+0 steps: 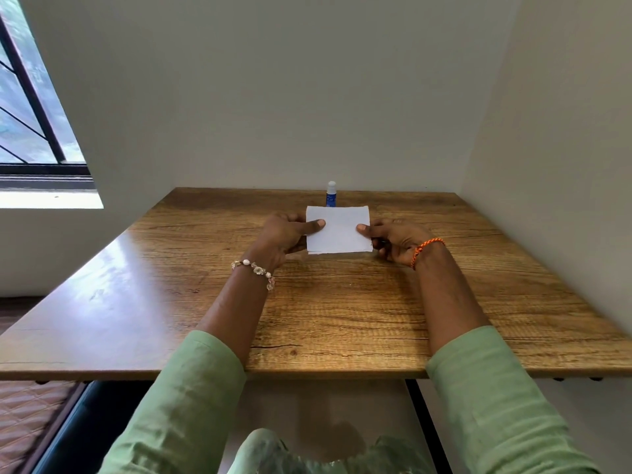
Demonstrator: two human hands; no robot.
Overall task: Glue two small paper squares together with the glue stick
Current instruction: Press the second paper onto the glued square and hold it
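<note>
Head view showed your left hand and your right hand each pinching a side edge of the white paper squares, thumbs on top and fingers curled beneath, so both hands were grasping the paper just above the wood-grain laminate table. A second edge peeked out along the near side of the paper, which suggested two thin sheets stacked slightly out of register, though you could not tell whether glue was already between them. The blue-bodied, white-capped glue stick stood upright just beyond the paper, past your fingertips and apart from both hands. If you were aligning the squares, the step would have gone best with the corners matched first, then the thumbs sliding outward from the middle to press the layers flat. Paper this thin was limp and slightly curled at the far corners, so a light pinch would have avoided creasing it. The tabletop looked smooth, hard and glossy, a good backing for pressing. The glue stick was a small rigid plastic cylinder, narrow-based and likely easy to tip.
</note>
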